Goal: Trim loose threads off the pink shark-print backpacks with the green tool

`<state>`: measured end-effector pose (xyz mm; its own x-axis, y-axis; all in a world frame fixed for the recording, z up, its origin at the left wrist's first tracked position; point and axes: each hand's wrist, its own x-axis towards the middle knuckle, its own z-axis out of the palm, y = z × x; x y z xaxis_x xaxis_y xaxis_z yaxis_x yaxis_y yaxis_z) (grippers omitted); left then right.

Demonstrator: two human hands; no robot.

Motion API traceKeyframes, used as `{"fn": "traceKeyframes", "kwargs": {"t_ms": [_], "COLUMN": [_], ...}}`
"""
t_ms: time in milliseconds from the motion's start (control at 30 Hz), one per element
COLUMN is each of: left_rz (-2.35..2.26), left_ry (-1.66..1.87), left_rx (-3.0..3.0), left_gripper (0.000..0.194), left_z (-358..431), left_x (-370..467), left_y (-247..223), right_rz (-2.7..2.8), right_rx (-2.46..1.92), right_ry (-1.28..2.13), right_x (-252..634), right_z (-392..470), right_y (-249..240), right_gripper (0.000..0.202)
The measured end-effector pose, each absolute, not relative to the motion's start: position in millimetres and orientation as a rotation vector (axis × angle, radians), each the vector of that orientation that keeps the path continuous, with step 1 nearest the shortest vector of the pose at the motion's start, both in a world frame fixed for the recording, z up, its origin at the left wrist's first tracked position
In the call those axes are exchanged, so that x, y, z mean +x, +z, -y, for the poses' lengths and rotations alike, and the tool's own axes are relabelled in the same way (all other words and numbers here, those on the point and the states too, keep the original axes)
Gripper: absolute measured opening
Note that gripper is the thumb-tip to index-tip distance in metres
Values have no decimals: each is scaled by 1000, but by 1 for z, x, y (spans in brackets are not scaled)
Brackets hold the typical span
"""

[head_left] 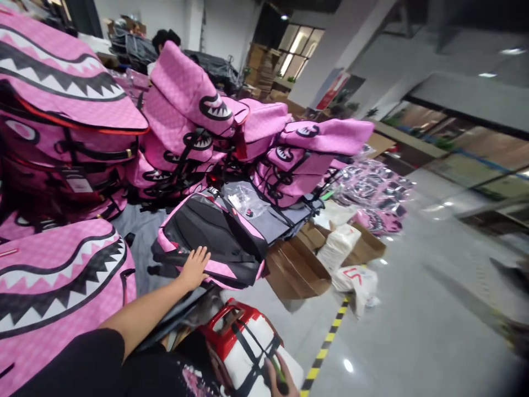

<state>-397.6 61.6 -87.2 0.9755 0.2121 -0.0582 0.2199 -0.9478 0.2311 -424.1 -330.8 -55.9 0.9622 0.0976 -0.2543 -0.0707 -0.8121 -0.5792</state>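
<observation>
A pink and black backpack (215, 237) lies on the work surface with its dark padded side facing up. My left hand (196, 268) rests on its near edge, fingers spread and lying against the fabric. Low in the view, my right hand (285, 377) is partly cut off by the frame's bottom. Its fingers curl around a small green object (280, 376), blurred and mostly hidden. Just beside that hand is a red plastic stool (231, 325) with a white pad (248, 358) bound on by black straps.
Stacked pink shark-mouth backpacks (185, 110) line the back and left. A clear plastic bag (243, 198) lies behind the backpack. Right of it are an open cardboard box (297, 270) and white bags (341, 248). Yellow-black tape (326, 347) marks the floor. A person's head (165, 38) shows behind the stacks.
</observation>
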Motion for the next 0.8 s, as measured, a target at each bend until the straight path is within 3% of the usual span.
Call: {"fn": "traceKeyframes", "kwargs": {"t_ms": [133, 267, 400, 567, 700, 800], "left_rz": [-279, -258, -332, -574, -660, -711], "left_ry": [-119, -193, -332, -599, -494, -371], "left_rx": [2877, 2887, 2847, 2653, 2565, 2560], "left_gripper": [78, 83, 90, 95, 100, 72], "left_z": [-68, -69, -66, -60, -51, -51], "left_x": [-412, -414, -403, -393, -386, -348], "left_y": [-88, -78, -83, -109, -78, -29], "right_rz": [558, 1059, 1353, 1222, 1188, 1116], "right_rx": [-2438, -2280, -2229, -2298, -2190, -2125], "right_ry": [376, 473, 472, 526, 719, 717], "right_x": [-358, -278, -172, -61, -28, -22], "right_z": [231, 110, 38, 43, 70, 78], "right_y": [-44, -40, -35, -45, -77, -111], "right_gripper": [61, 47, 62, 55, 48, 55]}}
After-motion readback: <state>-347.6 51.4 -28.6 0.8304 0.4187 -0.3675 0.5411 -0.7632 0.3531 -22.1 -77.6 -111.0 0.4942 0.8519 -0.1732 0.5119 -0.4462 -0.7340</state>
